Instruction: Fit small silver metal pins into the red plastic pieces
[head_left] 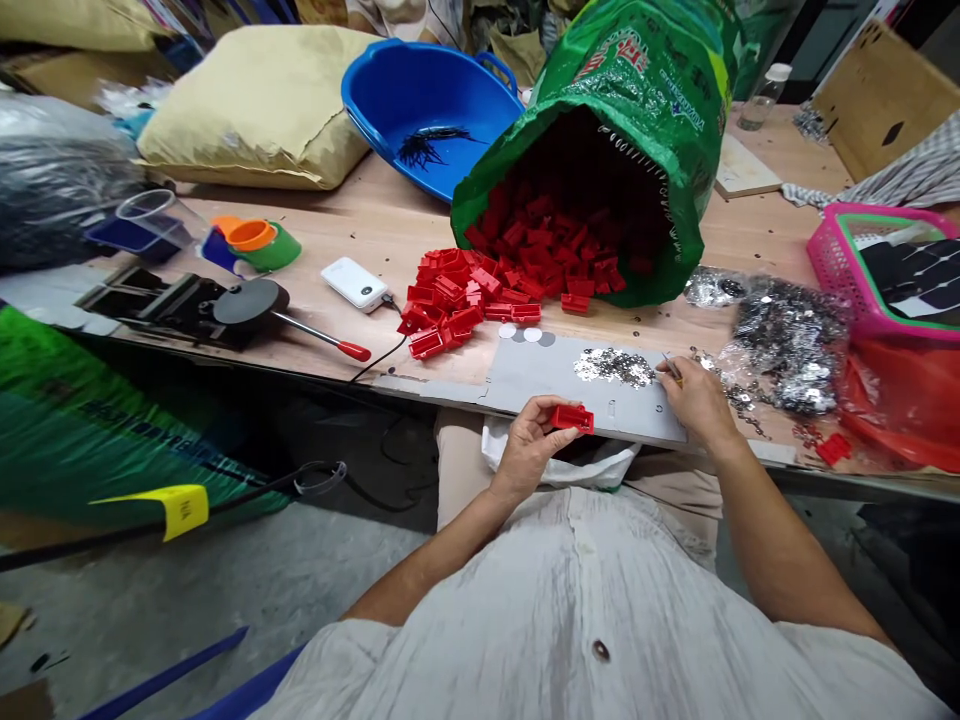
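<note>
My left hand is closed on a small red plastic housing, holding it over the front edge of the grey board with its hollow side up. At the right end of the board, my right hand pinches a thin tweezers-like tool. Its tip is too small to make out clearly. Just left of that tool lies a pile of small shiny metal pieces. Behind the board, a heap of red housings spills from the green sack.
A clear bag of metal pieces lies to the right, near a pink basket. Leftward are a white power bank with a cable and a lever press. A blue basin stands behind.
</note>
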